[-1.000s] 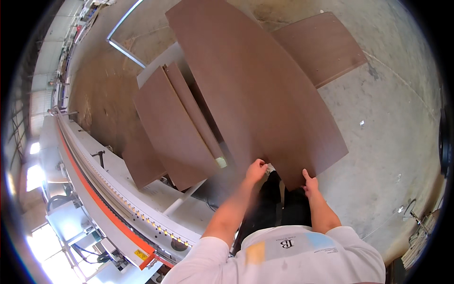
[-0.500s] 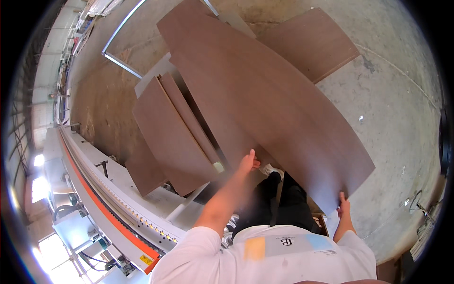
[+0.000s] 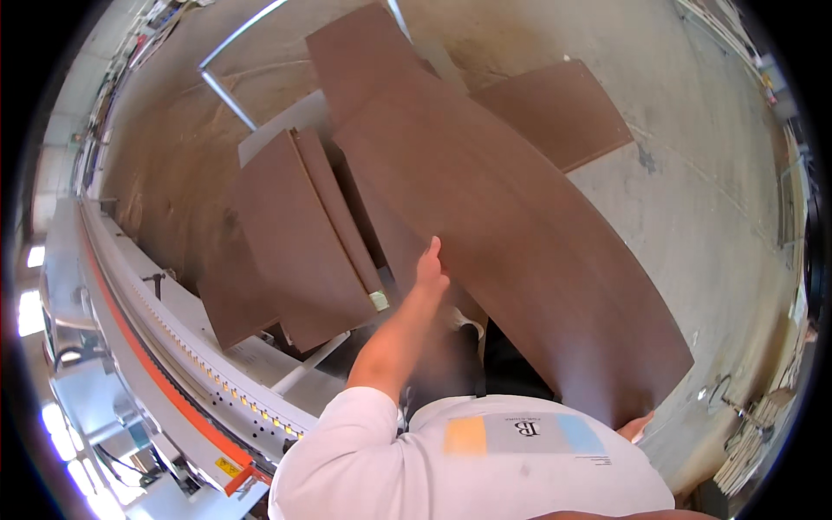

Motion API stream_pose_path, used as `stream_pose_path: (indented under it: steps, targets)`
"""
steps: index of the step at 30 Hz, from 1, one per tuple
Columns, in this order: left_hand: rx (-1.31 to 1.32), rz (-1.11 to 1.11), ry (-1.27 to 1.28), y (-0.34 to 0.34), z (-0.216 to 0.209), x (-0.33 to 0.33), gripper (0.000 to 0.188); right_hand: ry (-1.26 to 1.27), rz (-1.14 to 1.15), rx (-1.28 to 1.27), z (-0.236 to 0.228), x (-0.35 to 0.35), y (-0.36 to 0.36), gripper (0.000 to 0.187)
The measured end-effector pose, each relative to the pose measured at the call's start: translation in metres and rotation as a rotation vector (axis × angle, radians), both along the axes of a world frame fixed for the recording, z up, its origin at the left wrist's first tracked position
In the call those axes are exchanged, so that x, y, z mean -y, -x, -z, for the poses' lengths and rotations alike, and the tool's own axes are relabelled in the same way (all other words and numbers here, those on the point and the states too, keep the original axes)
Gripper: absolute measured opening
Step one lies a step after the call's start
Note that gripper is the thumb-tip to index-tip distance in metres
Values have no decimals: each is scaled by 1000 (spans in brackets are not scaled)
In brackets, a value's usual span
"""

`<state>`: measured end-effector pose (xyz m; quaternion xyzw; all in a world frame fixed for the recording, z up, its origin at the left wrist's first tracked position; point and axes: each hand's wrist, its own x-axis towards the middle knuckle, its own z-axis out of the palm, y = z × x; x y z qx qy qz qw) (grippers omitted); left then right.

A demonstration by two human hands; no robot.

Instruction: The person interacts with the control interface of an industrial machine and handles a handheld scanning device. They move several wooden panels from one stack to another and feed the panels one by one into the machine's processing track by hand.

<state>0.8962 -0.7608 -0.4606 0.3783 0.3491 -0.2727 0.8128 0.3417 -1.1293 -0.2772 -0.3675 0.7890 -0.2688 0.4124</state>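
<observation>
A long brown board [image 3: 511, 225] lies slantwise in front of me, its near end tilted towards my right side. My left hand [image 3: 431, 267] grips its left long edge near the middle, thumb along the edge and the other fingers mostly hidden. At the near right corner, my right hand [image 3: 637, 426] holds the board's end close to my body; most of its fingers are out of sight. Left of the long board rests a pile of shorter brown panels [image 3: 290, 234], with a small pale label [image 3: 379, 301] at one corner.
Along the left runs a long machine with an orange strip [image 3: 165, 364] and a row of rollers. Another brown panel [image 3: 555, 113] lies beyond the board at right. A metal frame [image 3: 227, 100] stands at the far left. Thin strips [image 3: 754, 442] are heaped at the right.
The board's near end has come closer to my body with my right hand. My left hand now sits a little farther forward and left in view. The whole view has shifted.
</observation>
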Motion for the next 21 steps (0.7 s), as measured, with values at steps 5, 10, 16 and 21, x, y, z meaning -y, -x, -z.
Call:
stream_pose_path:
  steps: [5,10,16,21]
  targets:
    - [11,-139,212,36,-62,-44,41,15,-135,10,-26,42,-34,81]
    - [3,-140,345,83,-126,-109,42,-3,-375,45,-27,101,-109,79]
    - [102,-420,278,138,-164,-143,50,-113,-816,89,-15,182,-268,77]
    - [250,-662,248,166,-172,-140,64,-358,-1370,114,-1,243,-455,76]
